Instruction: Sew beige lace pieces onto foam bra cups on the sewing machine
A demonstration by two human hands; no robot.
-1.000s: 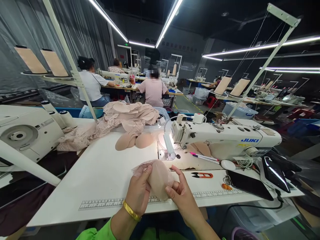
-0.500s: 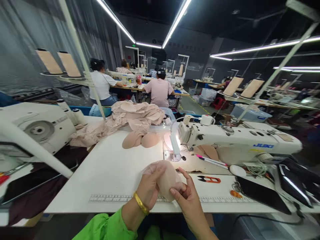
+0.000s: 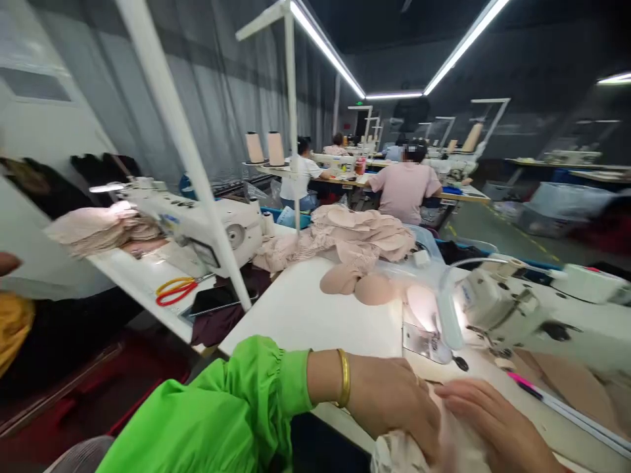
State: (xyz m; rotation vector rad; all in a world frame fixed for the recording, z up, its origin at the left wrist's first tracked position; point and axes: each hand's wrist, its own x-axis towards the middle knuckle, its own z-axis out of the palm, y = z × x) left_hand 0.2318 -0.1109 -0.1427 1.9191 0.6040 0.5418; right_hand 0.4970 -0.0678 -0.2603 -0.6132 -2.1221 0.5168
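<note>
My left hand (image 3: 394,404), with a gold bangle and a bright green sleeve, grips a beige padded cup with lace fabric (image 3: 444,447) at the bottom of the view. My right hand (image 3: 493,427) lies over the same piece from the right, its fingers on the fabric. Both hands sit at the near edge of the white sewing table (image 3: 305,309). Just beyond them stands the white sewing machine (image 3: 503,309) with its lamp lit over the needle plate (image 3: 426,341).
Two beige cups (image 3: 359,286) and a heap of lace pieces (image 3: 359,233) lie at the table's back. On the left stand another sewing machine (image 3: 197,223), red-and-yellow scissors (image 3: 177,290) and a slanted white pole (image 3: 187,157). Seated people work farther back. A pink pen (image 3: 527,387) lies right.
The camera has swung sharply left and dropped closer to the table. My hands, still on the beige cup, now sit at the lower right edge of the view.
</note>
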